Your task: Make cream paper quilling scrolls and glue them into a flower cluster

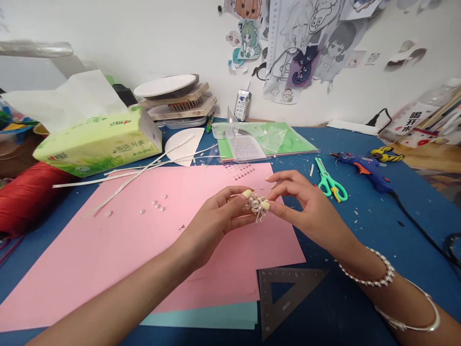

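Observation:
My left hand (pixel 216 221) and my right hand (pixel 306 204) meet above a pink sheet of paper (pixel 144 240). Between their fingertips they pinch a small white rolled-paper flower (pixel 256 205). The left thumb and fingers close on its left side. On its right side the right thumb and forefinger press, with the other right fingers spread above. Several small pearl beads (pixel 156 205) lie on the pink sheet to the left. My right wrist wears a pearl bracelet and a silver bangle.
White paper strips (pixel 133 173) and a tissue pack (pixel 97 142) lie at the left, with red yarn (pixel 25 197) beside them. Green scissors (pixel 329 181), a blue glue gun (pixel 363 168) and its cord are at the right. A dark set square (pixel 288 298) lies near me.

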Motion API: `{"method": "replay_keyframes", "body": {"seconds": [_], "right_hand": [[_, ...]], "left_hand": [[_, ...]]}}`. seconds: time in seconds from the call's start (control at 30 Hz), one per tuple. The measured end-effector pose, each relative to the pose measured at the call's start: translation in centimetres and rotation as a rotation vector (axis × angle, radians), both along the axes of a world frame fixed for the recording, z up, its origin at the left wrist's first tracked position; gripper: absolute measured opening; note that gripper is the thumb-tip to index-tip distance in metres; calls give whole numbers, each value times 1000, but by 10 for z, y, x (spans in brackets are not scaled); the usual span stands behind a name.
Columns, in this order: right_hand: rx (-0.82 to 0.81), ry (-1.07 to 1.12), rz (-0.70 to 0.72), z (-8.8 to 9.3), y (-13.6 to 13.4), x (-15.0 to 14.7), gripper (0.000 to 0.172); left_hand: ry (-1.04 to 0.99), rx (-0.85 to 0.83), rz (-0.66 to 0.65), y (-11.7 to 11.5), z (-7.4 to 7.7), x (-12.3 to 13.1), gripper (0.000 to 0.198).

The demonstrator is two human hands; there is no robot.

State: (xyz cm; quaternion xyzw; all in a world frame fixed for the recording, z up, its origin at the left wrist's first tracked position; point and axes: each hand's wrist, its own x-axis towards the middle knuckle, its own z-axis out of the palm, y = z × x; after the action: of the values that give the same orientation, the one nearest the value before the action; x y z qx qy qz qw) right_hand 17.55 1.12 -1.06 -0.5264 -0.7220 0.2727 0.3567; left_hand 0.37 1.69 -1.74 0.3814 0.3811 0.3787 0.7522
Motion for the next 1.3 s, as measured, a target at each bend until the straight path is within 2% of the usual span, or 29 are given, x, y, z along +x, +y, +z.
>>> {"method": "replay_keyframes", "body": {"seconds": [0.2,0.4,0.67,0.8,0.9,1.0,1.13,1.3], "right_hand": [[9,18,9,0,0,-2,9],[11,52,22,1,0,-3,10],[-147,414,81,-3,2,7,8],[-257,591,38,-3,3,7,8],[-278,647,21,-3,4,7,7],[-246,678,-5,-2,4,8,6],[-187,699,-113,-2,8,12,8],[-233,647,-135,-4,12,12,11]], "left_hand": [[67,24,-28,-1,0,0,27],[55,22,-22,1,-2,0,21],[68,33,44,3,-4,0,10],[105,40,70,3,-5,-2,13],[105,22,103,4,-4,-4,14],[78,-1,130,3,-3,-4,16],[33,43,170,4,-2,-5,19],[19,126,194,3,0,-4,21]]}}
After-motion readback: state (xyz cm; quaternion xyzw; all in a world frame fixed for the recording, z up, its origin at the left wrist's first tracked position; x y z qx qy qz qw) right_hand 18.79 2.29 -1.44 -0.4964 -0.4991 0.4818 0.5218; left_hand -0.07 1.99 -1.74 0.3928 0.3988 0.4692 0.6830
